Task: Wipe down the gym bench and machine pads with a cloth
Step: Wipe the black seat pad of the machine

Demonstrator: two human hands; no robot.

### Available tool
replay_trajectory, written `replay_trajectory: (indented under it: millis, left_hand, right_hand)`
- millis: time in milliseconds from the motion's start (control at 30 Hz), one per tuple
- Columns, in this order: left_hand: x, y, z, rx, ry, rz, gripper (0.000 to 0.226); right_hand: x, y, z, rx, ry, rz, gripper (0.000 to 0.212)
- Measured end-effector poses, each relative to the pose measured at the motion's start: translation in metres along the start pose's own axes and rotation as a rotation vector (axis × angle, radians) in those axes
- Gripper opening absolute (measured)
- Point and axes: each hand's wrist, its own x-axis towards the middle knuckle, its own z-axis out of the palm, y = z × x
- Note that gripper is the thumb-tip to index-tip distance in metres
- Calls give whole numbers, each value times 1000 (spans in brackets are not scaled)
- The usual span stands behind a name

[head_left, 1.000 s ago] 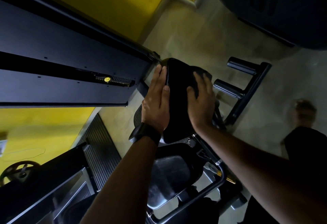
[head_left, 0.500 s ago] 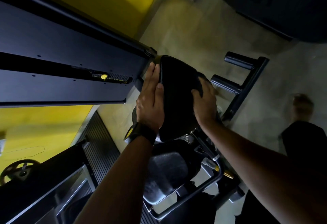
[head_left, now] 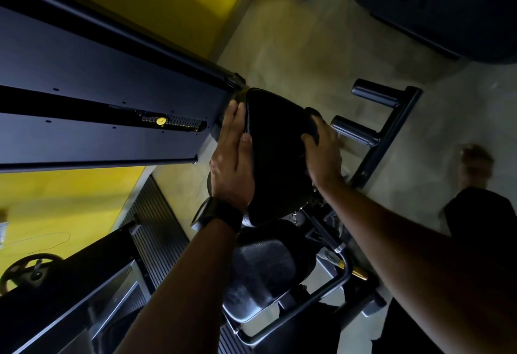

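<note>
An upright black back pad (head_left: 275, 152) stands on the machine in the middle of the head view. My left hand (head_left: 232, 163) lies flat against the pad's left edge, fingers straight, with a black watch on the wrist. My right hand (head_left: 321, 152) is at the pad's right edge, fingers curled over a dark cloth (head_left: 312, 123) and pressing it to the pad. The cloth is nearly the pad's colour and mostly hidden by my fingers. Below the back pad sits the textured black seat pad (head_left: 263, 278).
A dark steel machine frame (head_left: 98, 96) with a yellow selector pin (head_left: 161, 121) runs along the left. Two black pegs (head_left: 361, 130) jut from a post on the right. Another person (head_left: 478, 208) stands at the right edge. Yellow walls and grey floor lie behind.
My right hand with the cloth has slid from the pad's face across to its right edge. The left hand has stayed on the left edge.
</note>
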Motion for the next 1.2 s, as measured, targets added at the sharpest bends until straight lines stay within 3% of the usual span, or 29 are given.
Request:
replay_trajectory:
  millis: [167,267,333,433,533,667,833,967,1067,1133,1200]
  left_hand:
    - [1,0,-1,-7,-27,11,44]
    - [1,-1,1,-18,-6,-7,44]
    - [-1,1,0,-10,9,-19,44]
    - [-1,2,0,-10,-6,-5,44]
    - [1,0,-1,-34,-21,7,45]
    - [1,-2,0,-65,-24,17,45]
    - [1,-1,-1,-14,-22,31,46]
    - [4,-2,-2,-32,-35,42,45]
    - [3,-1,-1,-62,-34,14,45]
    - [2,-2,-1,-51,-15,20,46]
    - [0,-1,0,-32,-3,15,45]
  right_hand:
    - [-41,-32,19,-31,145,-353,50]
    - [-10,-35,12,-74,72,-386,54]
    - [-7,-24,5,-92,33,-302,54]
    - [-50,-14,6,-79,44,-240,54]
    - [-100,-29,15,-19,68,-437,53]
    - [-64,-70,17,-117,85,-649,50]
    - [-43,-58,11,-106,86,-373,51]
    - [-92,-61,14,-72,69,-581,49]
    - [-64,-86,17,-130,103,-683,47]
    - [-33,-94,15,-166,76,-673,49]
    - [-11,-86,12,-142,40,-546,50]
